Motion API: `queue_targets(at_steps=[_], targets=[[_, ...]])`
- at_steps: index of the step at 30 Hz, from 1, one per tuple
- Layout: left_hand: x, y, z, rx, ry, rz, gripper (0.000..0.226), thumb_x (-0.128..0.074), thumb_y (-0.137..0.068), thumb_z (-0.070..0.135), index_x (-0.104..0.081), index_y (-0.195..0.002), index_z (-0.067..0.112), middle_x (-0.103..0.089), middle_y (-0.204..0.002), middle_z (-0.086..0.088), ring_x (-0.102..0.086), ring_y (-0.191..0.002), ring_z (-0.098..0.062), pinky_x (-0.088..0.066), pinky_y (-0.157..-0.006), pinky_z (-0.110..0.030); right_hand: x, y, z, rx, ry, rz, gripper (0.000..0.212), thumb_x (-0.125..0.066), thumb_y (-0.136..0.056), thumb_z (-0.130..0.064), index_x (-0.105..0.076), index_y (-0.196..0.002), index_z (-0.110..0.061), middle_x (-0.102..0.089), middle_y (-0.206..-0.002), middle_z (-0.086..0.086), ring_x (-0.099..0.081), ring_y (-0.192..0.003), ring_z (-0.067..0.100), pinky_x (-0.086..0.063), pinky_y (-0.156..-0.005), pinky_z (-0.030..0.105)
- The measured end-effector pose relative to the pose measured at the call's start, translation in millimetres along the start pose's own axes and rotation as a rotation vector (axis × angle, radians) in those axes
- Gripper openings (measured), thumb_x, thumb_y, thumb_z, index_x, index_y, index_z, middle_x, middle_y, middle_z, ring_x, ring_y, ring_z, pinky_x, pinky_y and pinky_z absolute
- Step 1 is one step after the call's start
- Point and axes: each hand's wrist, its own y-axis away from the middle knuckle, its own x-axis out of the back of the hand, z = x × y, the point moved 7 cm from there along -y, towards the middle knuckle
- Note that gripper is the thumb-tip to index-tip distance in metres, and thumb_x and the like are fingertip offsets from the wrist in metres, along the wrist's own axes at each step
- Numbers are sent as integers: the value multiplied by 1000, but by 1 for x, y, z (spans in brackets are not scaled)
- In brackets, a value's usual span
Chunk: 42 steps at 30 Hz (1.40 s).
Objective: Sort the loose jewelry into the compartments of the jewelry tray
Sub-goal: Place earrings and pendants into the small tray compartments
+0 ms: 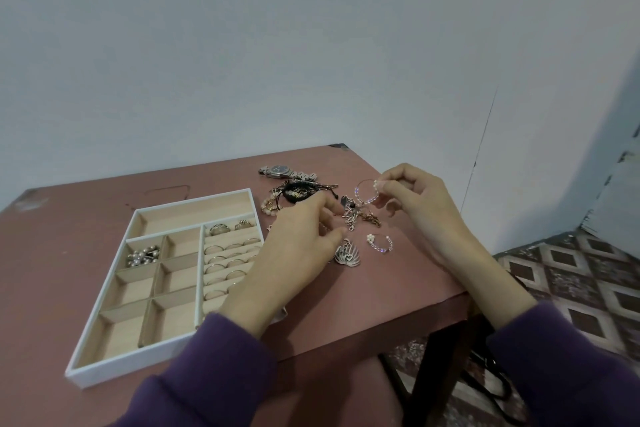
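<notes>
A: On the counter (363,295), right of the tray (138,343), the loose pile (304,192) is waiting. The right hand (412,204) is pinching a beaded hoop (367,192) between thumb and fingertips, lifting it clear.

B: And the left hand (298,239)?

A: It is resting half curled over a tangled chain (356,215), fingertips touching; whether it is gripping, I cannot tell.

B: So which step is going on?

A: Picking out the hoop, I'd say. Its twin (379,243) is lying nearby, beside a swan pendant (348,253). Next, it is probably heading for an empty square compartment, crossing over the left arm.

B: Obstacles?

A: The watch (280,170) and bracelets are crowding the pile; chains may snag.
</notes>
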Motion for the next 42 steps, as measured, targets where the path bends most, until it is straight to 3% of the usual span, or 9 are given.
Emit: queue_targets(at_steps=[3, 6, 11, 15, 19, 22, 30, 39, 42], targets=[[-4, -7, 3, 4, -12, 8, 28, -65, -82, 21, -59, -109, 21, -60, -88, 9, -59, -78, -10, -49, -72, -24, 1, 0, 4, 3, 10, 5, 13, -61, -83, -5, -62, -73, -14, -63, -60, 3, -56, -65, 20, -42, -59, 27], [-8, -13, 3, 20, -9, 7, 32, -66, -81, 26, -61, -111, 20, -65, -98, 5, -61, -83, -15, -52, -75, -32, -2, 0, 3, 25, -13, -10, 11, -61, -83, -4, -62, -75, -11, -61, -62, 7, -56, -64, 19, -43, -59, 24], [-14, -18, -2, 46, 66, -2, 10, -69, -78, 21, -68, -87, 16, -70, -80, 0, -57, -64, -9, -45, -61, -24, -4, -1, 6, 19, -51, -17, 11, -60, -84, -2, -62, -75, -10, -59, -63, 9, -53, -63, 21, -43, -58, 25], [-12, -18, -6, 90, 142, 12, 8, -70, -78, 17, -70, -86, 15, -69, -74, -2, -57, -59, -9, -50, -60, -27, 0, -2, 7, 19, -65, 8, 13, -60, -83, -1, -61, -75, -11, -61, -65, 8, -54, -60, 15, -42, -57, 24], [-2, -16, -4, 80, 152, 71, 6, -69, -79, 16, -71, -85, 17, -63, -64, 8, -58, -53, -4, -41, -48, -5, 2, -2, 7, 28, -13, 35, 11, -63, -82, -4, -60, -75, -11, -60, -64, 9, -53, -57, 12, -42, -57, 23], [4, -14, -4, 86, 198, 83, 5, -68, -81, 14, -70, -85, 15, -64, -64, 6, -58, -48, 0, -41, -48, -7, 3, 0, 8, 42, 59, 38, 11, -66, -80, -8, -58, -74, -10, -59, -64, 8, -50, -55, 13, -42, -57, 24], [30, -2, -5, 56, 250, 113, 9, -67, -80, 22, -66, -72, 24, -64, -66, 10, -54, -60, 3, -42, -56, -9, -10, 2, 4, 58, 124, -7, 14, -73, -76, -14, -60, -72, -14, -64, -67, 5, -54, -58, 13, -50, -61, 33], [100, 22, -31, 123, 333, 265, 1, -67, -80, 21, -68, -79, 21, -73, -76, 0, -63, -67, -4, -49, -59, -14, -66, -4, -35, 147, 161, -70, 18, -73, -76, -11, -58, -69, -16, -64, -64, -1, -55, -53, 7, -46, -55, 22], [121, 30, -43, 151, 328, 311, 7, -69, -79, 16, -69, -86, 18, -72, -75, -1, -60, -60, 1, -43, -52, -5, -84, -6, -42, 158, 150, -80, 15, -73, -76, -11, -59, -72, -13, -64, -65, -3, -55, -56, 5, -45, -55, 19]])
